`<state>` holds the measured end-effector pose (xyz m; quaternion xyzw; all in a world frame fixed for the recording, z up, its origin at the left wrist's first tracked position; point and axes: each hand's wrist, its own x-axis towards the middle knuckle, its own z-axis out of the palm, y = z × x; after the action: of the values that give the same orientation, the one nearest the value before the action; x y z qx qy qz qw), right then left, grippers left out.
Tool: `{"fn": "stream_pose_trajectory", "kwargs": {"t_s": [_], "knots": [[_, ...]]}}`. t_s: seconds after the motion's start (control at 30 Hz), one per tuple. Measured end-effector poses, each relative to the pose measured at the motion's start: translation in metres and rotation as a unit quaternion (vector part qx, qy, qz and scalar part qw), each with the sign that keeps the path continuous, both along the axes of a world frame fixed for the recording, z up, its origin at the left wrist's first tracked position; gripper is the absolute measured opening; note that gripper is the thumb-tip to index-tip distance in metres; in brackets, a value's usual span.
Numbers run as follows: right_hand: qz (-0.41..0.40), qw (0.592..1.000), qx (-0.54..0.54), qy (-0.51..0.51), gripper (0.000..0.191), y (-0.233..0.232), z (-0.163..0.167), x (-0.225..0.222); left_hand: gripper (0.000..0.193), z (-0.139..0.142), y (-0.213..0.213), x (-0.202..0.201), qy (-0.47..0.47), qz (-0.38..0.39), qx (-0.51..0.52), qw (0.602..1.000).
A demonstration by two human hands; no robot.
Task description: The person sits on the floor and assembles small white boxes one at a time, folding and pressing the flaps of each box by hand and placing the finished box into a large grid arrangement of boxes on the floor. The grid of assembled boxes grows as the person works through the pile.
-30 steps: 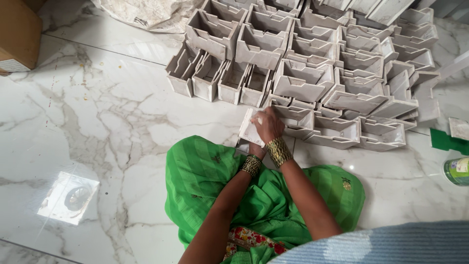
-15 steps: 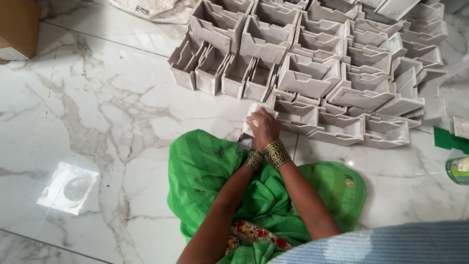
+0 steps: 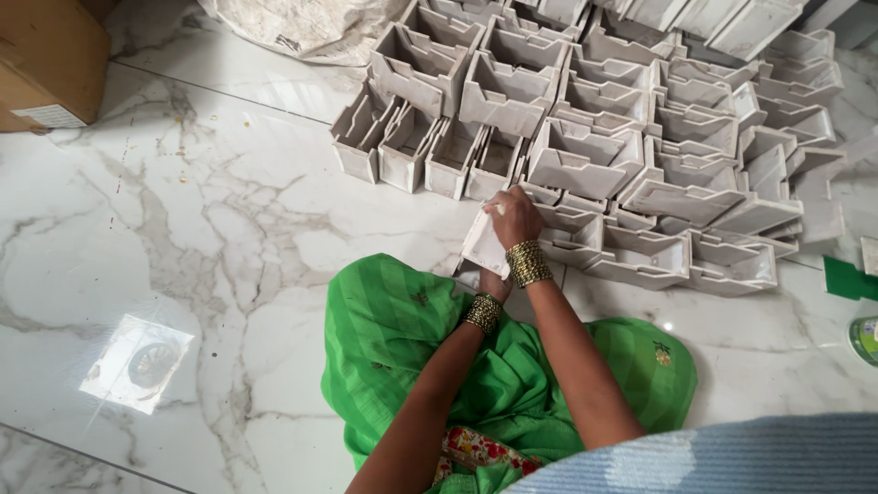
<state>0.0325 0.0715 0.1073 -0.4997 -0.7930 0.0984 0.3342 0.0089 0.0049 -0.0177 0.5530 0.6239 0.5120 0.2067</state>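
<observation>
seated on the floor, green garment [image 3: 412, 338] spread over the lap. right hand [image 3: 514, 215] closes over the top edge of a flat white cardboard piece [image 3: 485, 245], fingers curled down on it; gold bangles [image 3: 528, 263] at the wrist. left hand [image 3: 494, 285] sits under and behind the piece, mostly hidden by it. it seems to support the lower edge, but i cannot tell if its fingers are closed.

the piece is held upright just in front of the knees, touching or nearly touching the near row of folded white cardboard boxes [image 3: 585, 155]. these stand open-topped, packed side by side and stacked in several tiers.

risk: the hands work right against the front row, so a push from the wrist or elbow could tip the light boxes and topple the tiers behind. a hard fold with the grip at one edge only could crease the board crookedly.

surface: polished white marble floor [image 3: 183, 229] with grey veins and a bright glare patch at lower left. brown carton [image 3: 46, 64] at top left, crumpled white sack [image 3: 311, 27] at top, green objects at the right edge.
</observation>
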Motion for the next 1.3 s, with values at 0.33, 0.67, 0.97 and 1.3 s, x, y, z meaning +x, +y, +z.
{"fn": "stream_pose_trajectory", "kwargs": {"t_s": [0.33,0.67,0.97,1.3], "knots": [[0.052,0.999,-0.013,0.01,0.007,-0.04,-0.014,0.005,0.05,0.009,0.005,-0.003,-0.159,-0.048,0.029,0.986],[0.086,0.996,-0.019,-0.01,0.008,-0.048,-0.006,0.004,0.045,0.021,0.004,-0.006,-0.267,-0.142,0.023,0.953],[-0.018,0.999,0.045,-0.017,0.014,-0.003,0.0,-0.003,0.043,0.003,-0.004,-0.009,-0.019,-0.036,0.046,0.998],[0.05,0.999,0.002,-0.002,0.012,-0.083,-0.031,0.026,0.036,-0.002,0.008,-0.002,-0.308,-0.152,-0.029,0.939]]}}
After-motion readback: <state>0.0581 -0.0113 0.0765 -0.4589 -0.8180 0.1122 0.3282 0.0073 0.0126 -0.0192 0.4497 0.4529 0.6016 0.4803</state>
